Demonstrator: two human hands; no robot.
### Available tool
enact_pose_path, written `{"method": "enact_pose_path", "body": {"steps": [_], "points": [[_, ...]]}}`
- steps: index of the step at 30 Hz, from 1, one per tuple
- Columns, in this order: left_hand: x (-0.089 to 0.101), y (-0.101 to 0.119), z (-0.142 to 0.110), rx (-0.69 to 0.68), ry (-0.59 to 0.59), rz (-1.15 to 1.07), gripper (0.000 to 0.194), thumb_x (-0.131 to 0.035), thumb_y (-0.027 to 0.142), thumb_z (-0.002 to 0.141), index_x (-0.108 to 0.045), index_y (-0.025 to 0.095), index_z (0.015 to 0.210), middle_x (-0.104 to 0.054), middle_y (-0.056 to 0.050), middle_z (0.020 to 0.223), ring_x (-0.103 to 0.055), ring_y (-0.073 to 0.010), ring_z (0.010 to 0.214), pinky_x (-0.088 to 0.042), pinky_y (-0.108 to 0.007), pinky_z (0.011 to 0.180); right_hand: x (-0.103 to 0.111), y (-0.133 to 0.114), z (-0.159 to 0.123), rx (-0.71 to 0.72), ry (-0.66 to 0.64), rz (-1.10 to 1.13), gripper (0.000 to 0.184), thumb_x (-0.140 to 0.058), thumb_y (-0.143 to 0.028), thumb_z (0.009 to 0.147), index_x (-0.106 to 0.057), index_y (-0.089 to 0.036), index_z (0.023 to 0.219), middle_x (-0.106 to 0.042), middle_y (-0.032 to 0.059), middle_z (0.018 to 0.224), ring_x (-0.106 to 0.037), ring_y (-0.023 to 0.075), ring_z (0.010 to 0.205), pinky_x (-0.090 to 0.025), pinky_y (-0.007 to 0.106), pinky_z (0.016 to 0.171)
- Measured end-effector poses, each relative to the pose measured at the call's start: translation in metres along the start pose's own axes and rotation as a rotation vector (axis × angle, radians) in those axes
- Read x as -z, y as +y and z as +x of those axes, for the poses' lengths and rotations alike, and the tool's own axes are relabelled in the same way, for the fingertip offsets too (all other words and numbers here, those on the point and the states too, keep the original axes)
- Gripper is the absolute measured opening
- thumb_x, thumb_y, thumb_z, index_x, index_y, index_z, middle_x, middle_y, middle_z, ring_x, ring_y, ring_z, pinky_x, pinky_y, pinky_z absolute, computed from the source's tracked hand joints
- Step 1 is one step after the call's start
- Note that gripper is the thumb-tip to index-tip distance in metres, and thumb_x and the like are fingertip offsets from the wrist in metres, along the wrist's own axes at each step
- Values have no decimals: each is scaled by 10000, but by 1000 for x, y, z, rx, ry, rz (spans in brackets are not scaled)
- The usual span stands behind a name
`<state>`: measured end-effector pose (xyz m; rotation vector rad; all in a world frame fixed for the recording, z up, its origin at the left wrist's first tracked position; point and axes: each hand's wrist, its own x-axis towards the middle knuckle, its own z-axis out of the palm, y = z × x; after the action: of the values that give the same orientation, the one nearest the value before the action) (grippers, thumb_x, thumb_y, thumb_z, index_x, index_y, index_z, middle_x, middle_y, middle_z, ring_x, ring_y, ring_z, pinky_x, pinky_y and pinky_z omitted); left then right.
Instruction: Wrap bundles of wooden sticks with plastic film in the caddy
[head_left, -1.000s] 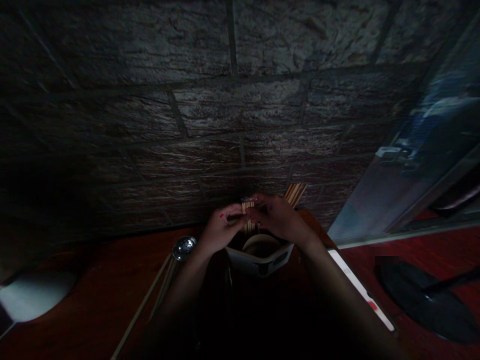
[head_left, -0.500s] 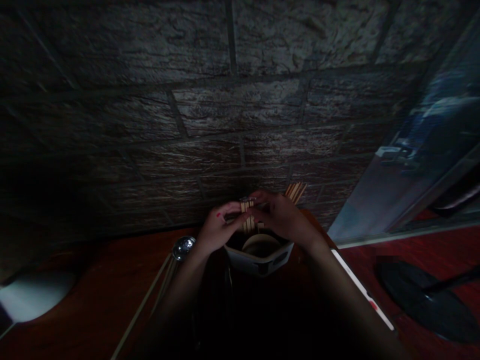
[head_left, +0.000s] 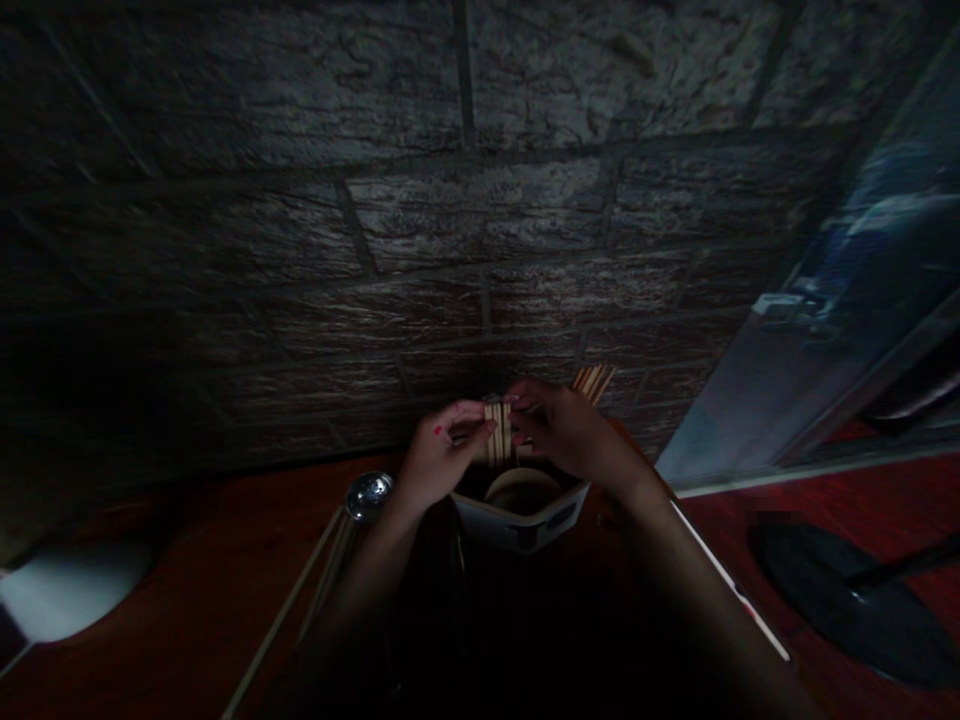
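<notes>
A bundle of light wooden chopsticks (head_left: 497, 440) stands upright at the back of a light-coloured open box (head_left: 517, 535). My left hand (head_left: 439, 455) is closed on the bundle's left side, thumb in front and fingers behind near the top. From the right, my right hand (head_left: 566, 430) curls its fingers against the bundle's upper right edge, its thumb close to the sticks. A round container (head_left: 523, 490) sits inside the box in front of the bundle. More chopsticks (head_left: 594, 383) rise slanted behind my right hand. The dim light hides the box's depth.
A shiny metal strainer ladle (head_left: 367, 495) and long pale sticks (head_left: 281, 620) lie left on the brown table (head_left: 210, 560). A stone-patterned wall (head_left: 480, 220) rises close behind. To the right are a glass door (head_left: 750, 370) and a black round stand base (head_left: 847, 600) on the floor.
My right thumb has drawn back to the right, off the front of the chopsticks, so more of the bundle shows. My left hand has barely moved.
</notes>
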<state>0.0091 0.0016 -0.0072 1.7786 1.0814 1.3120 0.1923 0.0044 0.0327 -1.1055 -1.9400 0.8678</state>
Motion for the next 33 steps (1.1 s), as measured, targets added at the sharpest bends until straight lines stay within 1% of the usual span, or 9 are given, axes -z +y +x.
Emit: {"method": "enact_pose_path", "body": {"steps": [3, 8, 14, 20, 23, 26, 33], "points": [[-1, 1, 0, -5, 5, 2, 158, -668, 279, 827, -669, 168, 941, -745, -45, 929, -707, -177, 895, -558, -296, 836, 1, -1, 0, -2, -7, -28, 107, -515, -122, 892, -584, -175, 955, -715, 43, 869, -702, 135, 621, -508, 224, 543], [-2, -1, -1, 5, 16, -12, 152, -676, 259, 820, -665, 165, 938, -743, -44, 922, -703, -169, 888, -550, -298, 848, 0, 1, 1, 31, 12, -40, 110, -517, -139, 897, -585, -173, 977, -720, 49, 887, -701, 127, 628, -507, 227, 574], [-1, -2, 0, 7, -9, -14, 162, -661, 258, 832, -659, 166, 964, -735, -51, 960, -691, -169, 920, -536, -308, 872, 1, 2, 0, 53, 7, -71, 125, -525, -165, 887, -603, -162, 985, -726, 61, 894, -701, 146, 633, -507, 257, 601], [0, -3, 0, 12, -29, -25, 164, -651, 273, 841, -654, 170, 968, -730, -53, 980, -683, -173, 943, -527, -299, 873, 3, -3, -3, 36, -28, -86, 117, -570, -157, 849, -632, -171, 947, -736, 46, 831, -712, 168, 730, -515, 255, 638], [-1, -2, 1, 21, -34, -29, 166, -646, 275, 842, -648, 167, 967, -727, -60, 983, -682, -179, 947, -523, -299, 869, 4, -3, -3, 16, -42, -79, 84, -574, -160, 845, -633, -173, 903, -732, 36, 803, -708, 160, 688, -515, 252, 628], [-1, -1, 1, 30, -33, -15, 163, -635, 269, 849, -642, 165, 974, -724, -59, 969, -679, -176, 938, -519, -296, 860, 4, -1, -2, 13, -19, -77, 62, -564, -172, 852, -619, -178, 880, -725, 29, 791, -700, 148, 651, -516, 252, 625], [1, -2, 1, 35, -47, 3, 164, -630, 275, 852, -640, 173, 981, -726, -54, 980, -680, -176, 948, -520, -297, 850, 2, 0, -1, 14, -8, -114, 79, -549, -177, 850, -621, -174, 883, -729, 37, 787, -697, 155, 658, -506, 260, 617]]}}
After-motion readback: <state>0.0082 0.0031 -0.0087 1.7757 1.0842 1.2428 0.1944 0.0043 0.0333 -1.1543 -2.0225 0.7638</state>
